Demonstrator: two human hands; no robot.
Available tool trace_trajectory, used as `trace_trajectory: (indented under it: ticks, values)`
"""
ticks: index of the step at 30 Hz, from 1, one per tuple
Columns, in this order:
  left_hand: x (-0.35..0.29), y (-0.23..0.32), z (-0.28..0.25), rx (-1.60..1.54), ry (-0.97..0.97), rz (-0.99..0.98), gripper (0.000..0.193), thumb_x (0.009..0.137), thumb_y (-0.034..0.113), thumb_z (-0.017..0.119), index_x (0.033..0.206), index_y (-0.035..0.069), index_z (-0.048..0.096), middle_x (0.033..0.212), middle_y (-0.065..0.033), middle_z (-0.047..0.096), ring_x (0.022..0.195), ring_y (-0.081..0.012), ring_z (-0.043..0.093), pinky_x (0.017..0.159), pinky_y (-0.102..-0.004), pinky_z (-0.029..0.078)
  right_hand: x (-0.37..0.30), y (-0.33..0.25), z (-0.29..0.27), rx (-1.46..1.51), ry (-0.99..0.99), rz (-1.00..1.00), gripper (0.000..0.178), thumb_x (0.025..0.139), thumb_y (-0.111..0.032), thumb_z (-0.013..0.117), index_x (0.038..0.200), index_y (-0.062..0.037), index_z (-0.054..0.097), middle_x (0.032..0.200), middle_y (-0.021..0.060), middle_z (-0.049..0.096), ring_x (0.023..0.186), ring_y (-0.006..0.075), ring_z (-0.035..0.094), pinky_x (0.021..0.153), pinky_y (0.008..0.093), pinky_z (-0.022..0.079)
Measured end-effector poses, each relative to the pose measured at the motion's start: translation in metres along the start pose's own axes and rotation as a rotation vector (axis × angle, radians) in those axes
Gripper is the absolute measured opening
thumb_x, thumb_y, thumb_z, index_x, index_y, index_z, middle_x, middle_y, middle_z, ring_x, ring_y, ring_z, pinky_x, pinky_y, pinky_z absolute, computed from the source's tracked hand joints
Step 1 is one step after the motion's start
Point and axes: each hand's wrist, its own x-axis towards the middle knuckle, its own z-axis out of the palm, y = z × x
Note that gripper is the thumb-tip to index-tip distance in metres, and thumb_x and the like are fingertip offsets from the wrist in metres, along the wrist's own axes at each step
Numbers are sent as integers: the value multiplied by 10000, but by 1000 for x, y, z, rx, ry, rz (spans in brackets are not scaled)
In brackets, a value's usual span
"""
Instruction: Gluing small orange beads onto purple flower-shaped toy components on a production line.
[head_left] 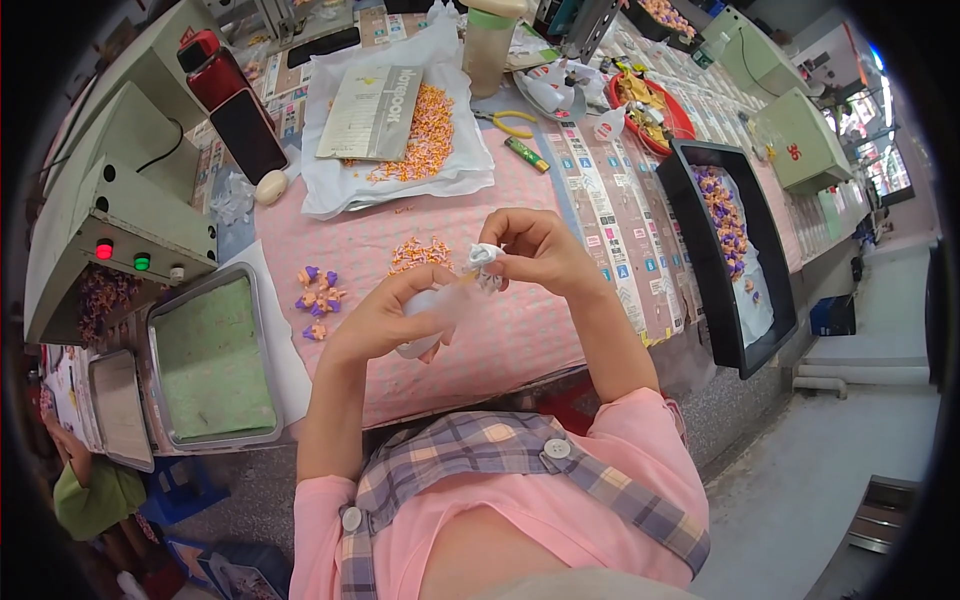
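Over the pink cloth (530, 330), my left hand (385, 315) is closed around a translucent whitish thing with a rounded end, like a small soft bottle (455, 305). Its narrow end points toward my other hand. My right hand (545, 255) pinches a small crumpled white piece (486, 256) at that narrow end; whether it is cloth or tissue I cannot make out. Beyond my hands lies a small heap of orange, pink and white bits (420, 252). Several tiny purple and peach figures (318, 292) sit left of my left hand.
A paper-lined heap (435, 130) with a notebook (370, 112) stands ahead. Yellow-handled pliers (512, 125) and a green tube (526, 155) lie near it. At right is a black tray (725, 345) of figures; at left, a green-lined tray (215, 360) and a machine (120, 215).
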Motion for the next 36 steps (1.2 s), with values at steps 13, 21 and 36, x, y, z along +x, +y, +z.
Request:
trace_trajectory:
  ticks: [13,21,36]
  values:
    - [-8,-6,-10,-19,44,0,310,719,194,603,938,43,444,615,-67,526,482,-117,503,377,-227,408,-20,19,-88,-703,675,-36,180,729,-127,581,857,-13,526,606,19,536,517,95,501,499,209,404]
    - [8,-28,-12,136,231,168,381,720,79,544,1073,75,400,860,-34,514,760,-120,517,650,-242,425,-27,39,-85,-1706,1023,-295,253,707,-110,595,935,-27,522,813,67,559,719,143,537,624,246,415]
    - [13,-29,8,336,450,438,586,745,249,580,1222,53,301,997,-64,492,1004,-158,417,873,-290,306,-11,65,48,-1,333,-7,301,727,-52,568,1008,8,477,862,81,565,740,133,557,642,246,465]
